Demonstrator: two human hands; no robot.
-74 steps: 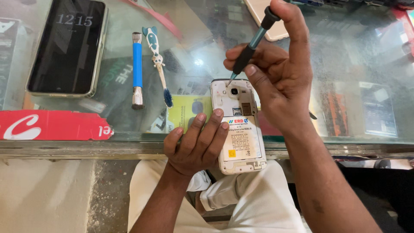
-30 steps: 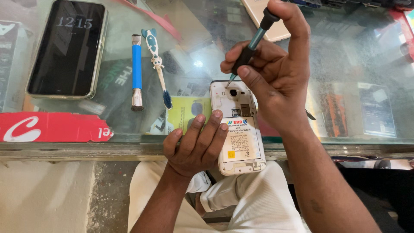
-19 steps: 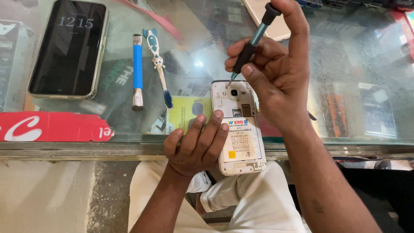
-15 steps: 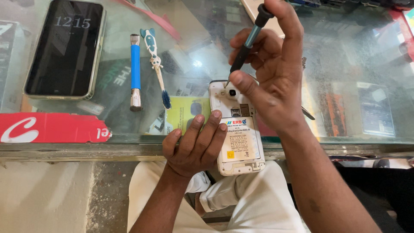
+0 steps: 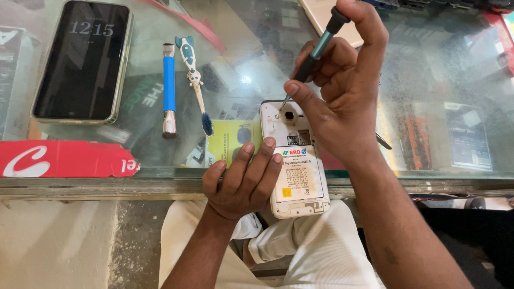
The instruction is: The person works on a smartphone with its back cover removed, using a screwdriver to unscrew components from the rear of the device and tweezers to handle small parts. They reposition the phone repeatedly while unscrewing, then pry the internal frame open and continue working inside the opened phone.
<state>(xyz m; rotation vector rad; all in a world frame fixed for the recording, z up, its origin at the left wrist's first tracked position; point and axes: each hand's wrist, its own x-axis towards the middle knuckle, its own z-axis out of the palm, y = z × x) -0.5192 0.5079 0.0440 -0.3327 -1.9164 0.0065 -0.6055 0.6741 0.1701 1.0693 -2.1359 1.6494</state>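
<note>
We note: left hand [image 5: 241, 182] pins opened phone [image 5: 293, 160] flat at near tabletop [image 5: 428, 96] edge. Right hand [image 5: 342, 91] clenched on screwdriver [image 5: 313, 56], tip at phone's top corner. Phone light, rigid, fragile inside; best held by edges.

Single head-worn view, looking steeply down, close over glass counter [image 5: 428, 80] edge

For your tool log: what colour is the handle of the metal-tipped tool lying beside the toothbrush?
Blue handle, seen in the head view.
</note>
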